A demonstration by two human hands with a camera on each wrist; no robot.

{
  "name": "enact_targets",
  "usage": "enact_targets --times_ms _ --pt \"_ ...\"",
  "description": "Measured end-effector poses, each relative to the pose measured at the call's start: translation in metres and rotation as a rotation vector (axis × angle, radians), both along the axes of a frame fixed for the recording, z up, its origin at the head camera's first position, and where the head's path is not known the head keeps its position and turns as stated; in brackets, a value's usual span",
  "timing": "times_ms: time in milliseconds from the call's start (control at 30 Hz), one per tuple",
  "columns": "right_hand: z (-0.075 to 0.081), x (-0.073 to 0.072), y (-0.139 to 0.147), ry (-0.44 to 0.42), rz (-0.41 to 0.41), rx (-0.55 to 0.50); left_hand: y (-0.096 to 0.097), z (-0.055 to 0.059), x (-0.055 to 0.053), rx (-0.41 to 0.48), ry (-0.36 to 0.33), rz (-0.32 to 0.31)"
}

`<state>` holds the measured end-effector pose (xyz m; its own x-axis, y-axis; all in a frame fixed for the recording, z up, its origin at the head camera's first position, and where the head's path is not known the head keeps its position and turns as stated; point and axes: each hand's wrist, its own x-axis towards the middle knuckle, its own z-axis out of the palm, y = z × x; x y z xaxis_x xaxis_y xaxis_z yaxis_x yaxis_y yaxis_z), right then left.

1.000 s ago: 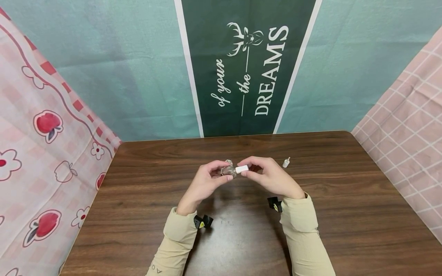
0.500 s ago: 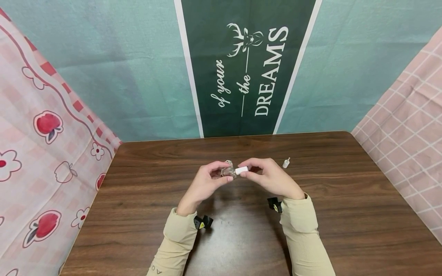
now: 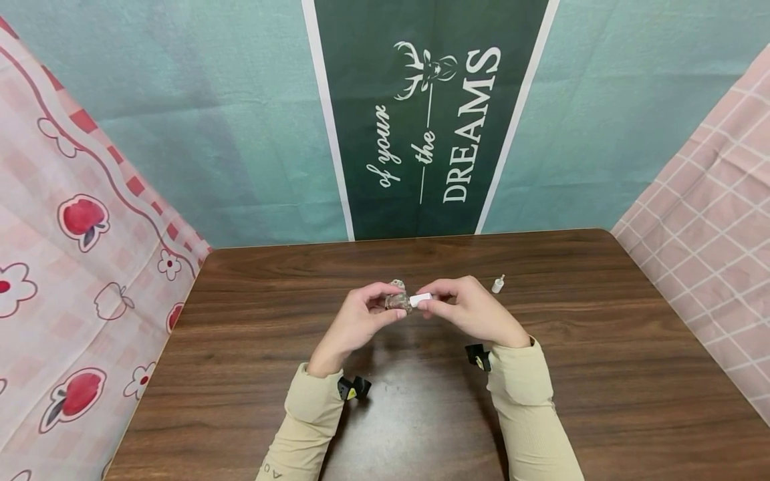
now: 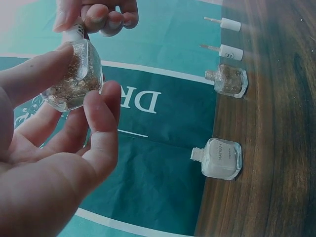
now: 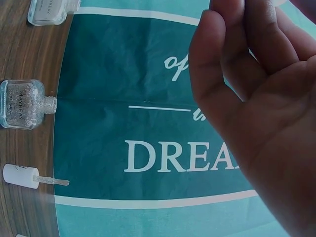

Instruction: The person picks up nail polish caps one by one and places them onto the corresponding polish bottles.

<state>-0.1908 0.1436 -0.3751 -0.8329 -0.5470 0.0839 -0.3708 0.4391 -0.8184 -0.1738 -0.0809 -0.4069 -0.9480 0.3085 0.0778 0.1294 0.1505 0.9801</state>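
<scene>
Currently, over the wooden worktop, the grip of the left hand pinches a glittery bottle, while the right hand pinches a white cap at that bottle's neck. A 2nd glittery bottle, a pale bottle and 2 brush caps stand upright on the worktop.

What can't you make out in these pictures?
Right hand: left wrist view, cut off by top edge.
White polish bottle: right wrist view, cut off by top edge.
Mark on one loose brush cap: left wrist view, too small to read.
Held glitter bottle: head view, partly hidden by left hand.
</scene>
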Motion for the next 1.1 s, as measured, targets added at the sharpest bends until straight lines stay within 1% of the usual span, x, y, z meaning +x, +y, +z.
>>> enact_targets --times_ms 200,433,600,833,1000,1100 --pt "0.0002 -0.0001 -0.0005 0.025 -0.012 0.024 0.0003 0.0 0.0004 0.003 0.011 0.004" --pt "-0.0012 -0.0006 -0.0007 0.042 -0.036 0.066 0.0009 0.0003 0.0005 -0.003 0.016 -0.013" --pt "-0.0028 -0.0015 -0.0012 0.06 -0.027 0.034 0.0003 0.0 0.0001 -0.008 0.013 -0.009" --pt "-0.0028 -0.001 0.0006 0.099 -0.011 -0.024 -0.0009 0.0002 -0.0012 0.021 0.014 0.009" --pt "-0.0023 -0.0015 0.0007 0.098 -0.017 -0.028 -0.0012 0.0 -0.0018 0.027 0.0 0.009" --pt "-0.0024 -0.002 0.0001 0.109 -0.016 -0.025 -0.0013 -0.0001 -0.0018 0.029 0.003 0.009"
